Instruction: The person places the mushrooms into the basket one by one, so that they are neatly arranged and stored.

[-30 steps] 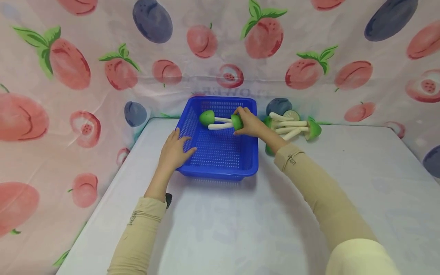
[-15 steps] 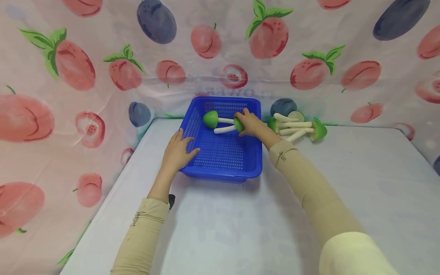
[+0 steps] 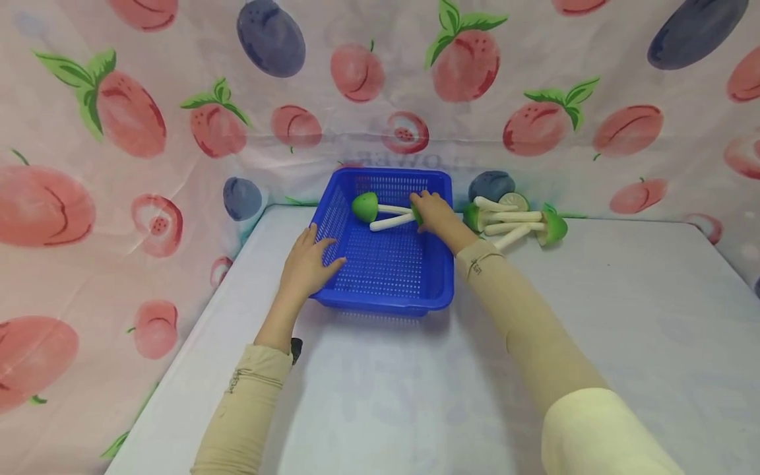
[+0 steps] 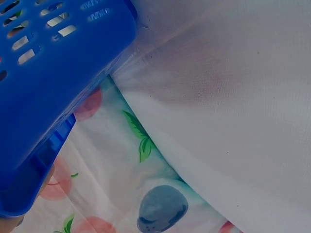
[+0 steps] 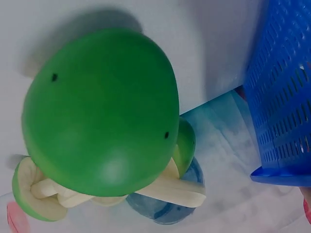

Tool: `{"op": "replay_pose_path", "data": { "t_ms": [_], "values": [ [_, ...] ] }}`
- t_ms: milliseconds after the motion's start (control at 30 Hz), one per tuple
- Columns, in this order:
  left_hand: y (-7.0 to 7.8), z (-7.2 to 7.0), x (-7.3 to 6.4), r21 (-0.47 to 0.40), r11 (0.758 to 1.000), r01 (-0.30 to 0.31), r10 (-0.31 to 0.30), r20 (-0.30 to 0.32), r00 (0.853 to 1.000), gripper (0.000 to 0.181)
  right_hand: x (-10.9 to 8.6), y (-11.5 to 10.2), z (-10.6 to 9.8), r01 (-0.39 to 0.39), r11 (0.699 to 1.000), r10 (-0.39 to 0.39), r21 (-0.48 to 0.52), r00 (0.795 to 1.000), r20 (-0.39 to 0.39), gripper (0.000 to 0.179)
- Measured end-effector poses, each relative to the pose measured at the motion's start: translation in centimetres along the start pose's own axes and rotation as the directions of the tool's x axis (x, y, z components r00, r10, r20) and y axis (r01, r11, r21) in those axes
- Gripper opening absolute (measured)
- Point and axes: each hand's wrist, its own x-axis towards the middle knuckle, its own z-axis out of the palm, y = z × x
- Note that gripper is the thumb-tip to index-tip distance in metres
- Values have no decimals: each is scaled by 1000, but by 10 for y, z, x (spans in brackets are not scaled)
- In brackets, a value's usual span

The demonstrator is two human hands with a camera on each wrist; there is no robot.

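Observation:
My left hand (image 3: 309, 264) rests at the left rim of a blue plastic basket (image 3: 382, 303), thumb and forefinger spread over its inside. Some of its fingertips show past the rim in the left wrist view. Inside the basket, my right hand (image 3: 435, 214) grips the green cap of a toy mushroom (image 3: 392, 222), mostly hiding that cap; its white stem points left. Another toy mushroom (image 3: 365, 207) lies in the basket, cap to the left. The right wrist view shows neither right-hand fingers nor the gripped mushroom.
To the right of the basket lie several more toy mushrooms (image 3: 552, 225), stems crossing, partly behind the right forearm. One large green cap (image 5: 102, 111) fills much of the right wrist view. A fruit-print cloth (image 3: 380, 79) hangs behind and left of the white table (image 3: 594, 330).
The right hand has edged slightly right within the basket, and less of the gripped mushroom's cap shows. The left hand keeps its place at the rim. The head view has shifted slightly.

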Motion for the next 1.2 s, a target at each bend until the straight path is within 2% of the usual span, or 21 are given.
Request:
{"op": "replay_pose_path", "data": {
  "t_ms": [167,300,533,700,767,933,1067,1200],
  "values": [
    [0,1,-1,-7,1000,-2,2,2,1000,56,3,1,2,-17,998,19,-54,999,26,66],
    [-1,-1,-2,-9,1000,6,-6,2,1000,56,5,-1,2,-1,998,1,-58,1000,1,65],
    [-3,-2,-3,-8,1000,23,-23,0,1000,57,4,-2,3,40,995,-28,95,992,-126,61],
    [-3,-1,-2,-8,1000,18,-18,-4,1000,56,5,3,3,34,984,-8,172,989,-148,64],
    [-2,0,-1,-12,1000,18,-18,-3,1000,56,4,3,4,25,985,0,171,990,-142,65],
    [-1,0,-1,-13,1000,17,-17,11,1000,57,1,4,6,12,995,1,96,990,-143,65],
    [-1,1,-1,-12,1000,11,-11,7,1000,57,0,3,6,16,997,-2,69,979,-204,65],
    [-1,1,0,-17,1000,3,-4,-2,1000,56,-1,3,5,4,995,21,101,968,-250,67]
  ]
}}
